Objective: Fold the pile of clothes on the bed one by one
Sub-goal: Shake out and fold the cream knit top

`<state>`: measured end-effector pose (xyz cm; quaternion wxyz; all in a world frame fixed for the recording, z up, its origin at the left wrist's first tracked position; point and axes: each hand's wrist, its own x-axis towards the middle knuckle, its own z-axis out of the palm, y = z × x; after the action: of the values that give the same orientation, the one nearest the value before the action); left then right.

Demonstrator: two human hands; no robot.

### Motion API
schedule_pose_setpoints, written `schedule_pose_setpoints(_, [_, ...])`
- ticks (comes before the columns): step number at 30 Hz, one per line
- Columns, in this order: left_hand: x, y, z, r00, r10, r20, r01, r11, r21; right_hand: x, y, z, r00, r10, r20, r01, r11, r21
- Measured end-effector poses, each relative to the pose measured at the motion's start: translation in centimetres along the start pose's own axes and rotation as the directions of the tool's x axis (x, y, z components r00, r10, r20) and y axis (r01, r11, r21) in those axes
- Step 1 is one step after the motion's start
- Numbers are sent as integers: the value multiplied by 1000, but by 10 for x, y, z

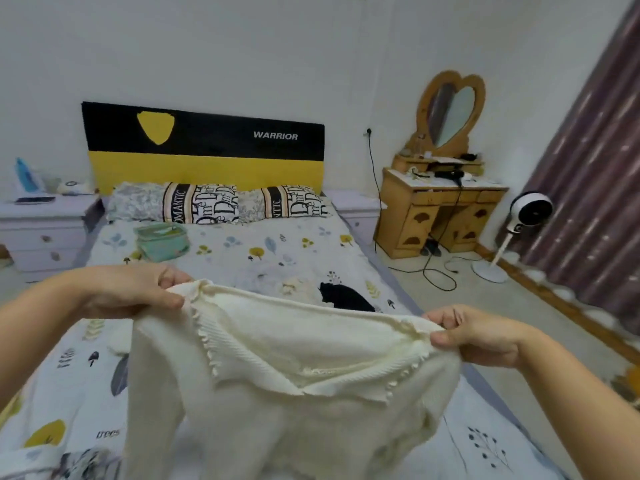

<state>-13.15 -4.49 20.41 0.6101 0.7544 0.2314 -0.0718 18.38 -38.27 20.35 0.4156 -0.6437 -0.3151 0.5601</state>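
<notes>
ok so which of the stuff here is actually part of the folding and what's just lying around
Part of the job:
- cream knit sweater, held up by both hands
- left hand and right hand, each pinching its top edge
- bed, the folding surface

Just lying about:
- teal storage bag
- black garment, possibly next in line
- patterned pillows
- white fan
- wooden dressing table

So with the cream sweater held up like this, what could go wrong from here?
The left hand and right hand only pinch the cream sweater at its top edge, so the knit may stretch or slip. Its lower part hangs bunched, so it could land creased. A black garment lies on the bed close behind and might get caught underneath.
</notes>
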Motion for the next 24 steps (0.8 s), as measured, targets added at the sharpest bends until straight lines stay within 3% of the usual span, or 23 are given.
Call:
schedule_pose_setpoints(3, [15,2,16,1000,1,18,0,999,-51,-14,12,2,978,-55,-204,51,998,-22])
schedule_pose_setpoints(6, [26,24,54,991,59,-119,-54,997,48,-25,13,14,857,-205,-473,44,943,-329])
schedule_pose_setpoints(9, [36,54,91,958,202,-204,-182,977,114,-46,-2,32,764,-338,-550,2,853,-522])
schedule_pose_setpoints(12, [37,90,116,930,338,-146,-326,940,98,-81,-24,45,739,-409,-536,-8,790,-613])
schedule_pose_setpoints(16, [37,132,129,876,459,-145,-453,888,76,-133,-49,41,777,-426,-464,138,834,-534])
schedule_pose_setpoints(19, [53,151,133,812,568,-135,-538,818,206,-151,-54,17,785,-428,-447,261,884,-387])
schedule_pose_setpoints(21, [77,157,136,839,526,-142,-504,848,165,-147,-49,-10,796,-394,-460,267,910,-318])
schedule_pose_setpoints(24, [126,155,158,933,358,-34,-350,926,141,-117,-22,-57,811,-234,-537,132,966,-221])
